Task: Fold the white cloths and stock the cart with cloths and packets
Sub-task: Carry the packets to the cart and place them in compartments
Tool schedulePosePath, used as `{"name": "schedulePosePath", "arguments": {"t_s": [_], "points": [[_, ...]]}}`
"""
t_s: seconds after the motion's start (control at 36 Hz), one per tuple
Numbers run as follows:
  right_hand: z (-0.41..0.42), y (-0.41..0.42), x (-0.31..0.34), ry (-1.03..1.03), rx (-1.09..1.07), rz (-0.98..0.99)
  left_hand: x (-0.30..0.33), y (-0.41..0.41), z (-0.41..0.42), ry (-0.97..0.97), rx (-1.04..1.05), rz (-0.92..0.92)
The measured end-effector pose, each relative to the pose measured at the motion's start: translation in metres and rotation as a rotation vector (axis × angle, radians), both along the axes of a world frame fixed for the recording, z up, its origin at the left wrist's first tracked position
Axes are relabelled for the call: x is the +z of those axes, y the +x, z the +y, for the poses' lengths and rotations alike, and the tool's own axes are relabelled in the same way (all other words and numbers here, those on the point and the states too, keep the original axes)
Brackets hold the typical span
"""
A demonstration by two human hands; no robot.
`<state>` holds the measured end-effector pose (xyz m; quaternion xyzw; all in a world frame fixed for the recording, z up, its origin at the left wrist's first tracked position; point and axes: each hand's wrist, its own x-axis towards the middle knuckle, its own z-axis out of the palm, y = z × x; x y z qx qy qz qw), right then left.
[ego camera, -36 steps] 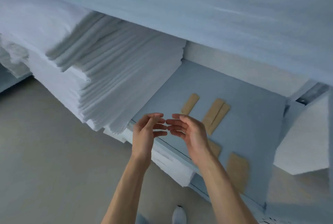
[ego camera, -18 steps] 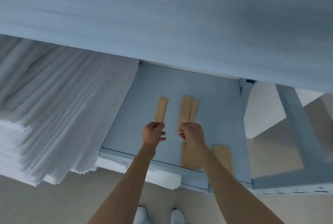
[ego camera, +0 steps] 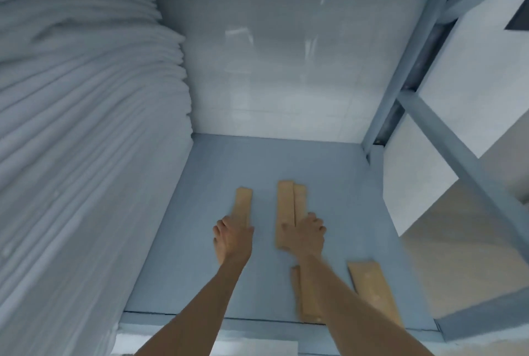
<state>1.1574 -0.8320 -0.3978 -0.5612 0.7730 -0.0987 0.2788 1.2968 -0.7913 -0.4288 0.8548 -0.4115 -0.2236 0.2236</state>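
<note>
left hand (ego camera: 233, 237) grips single packet (ego camera: 242, 206) | right hand (ego camera: 305, 234) presses paired packets (ego camera: 290, 206) (likely straightening rows) | cloth stack (ego camera: 86, 155) beside, shelf (ego camera: 200, 241)

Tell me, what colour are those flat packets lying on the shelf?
Light brown, like kraft paper; the head view shows the packets plainly on the blue-grey shelf.

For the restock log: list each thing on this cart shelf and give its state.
Stack of white cloths: folded, piled high at the shelf's left.
Single packet: flat, left hand on its near end.
Paired packets: flat, side by side, right hand resting on them.
Near packets: flat, untouched, by the front edge.
</note>
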Motion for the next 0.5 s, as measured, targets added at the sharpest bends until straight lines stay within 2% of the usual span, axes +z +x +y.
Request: {"name": "schedulePosePath", "arguments": {"t_s": [0.11, 0.22, 0.42, 0.5], "points": [[-0.005, 0.010, -0.015, 0.045, -0.005, -0.001, -0.019, 0.002, -0.007, 0.075, -0.070, -0.230], [-0.001, 0.013, -0.023, 0.019, 0.000, 0.072, -0.025, 0.001, -0.007, 0.132, -0.131, -0.320], [0.002, 0.009, -0.024, 0.154, -0.006, -0.081, -0.015, -0.004, 0.007, 0.183, -0.157, -0.185], [0.011, 0.004, -0.022, 0.179, -0.018, -0.184, -0.009, -0.006, 0.015, 0.158, -0.148, 0.002]]}}
